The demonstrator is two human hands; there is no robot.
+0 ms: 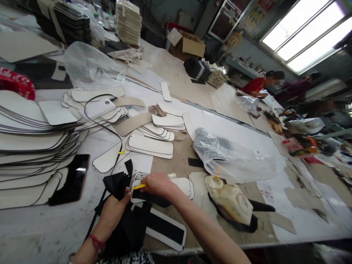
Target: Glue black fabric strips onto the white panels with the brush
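Observation:
My left hand (114,209), with a red band at the wrist, is closed on black fabric (117,183) bunched up near the front of the table. Just to its right, my right hand (158,184) grips a slim yellow tool (139,186); its tip points at the left fingertips and its exact kind is unclear. Beneath the right hand lie white rounded panels (183,186) with dark edges. Closer to me, one white panel (165,214) bears a wide black strip (166,228). More black fabric hangs below my left hand.
Stacked white panels (30,143) fill the left side, beside a dark phone-like slab (72,179). A black cord (103,126) loops over loose pieces. To the right are a yellowed plastic bottle (232,201) and a clear plastic bag (233,154). Other people sit at the far right.

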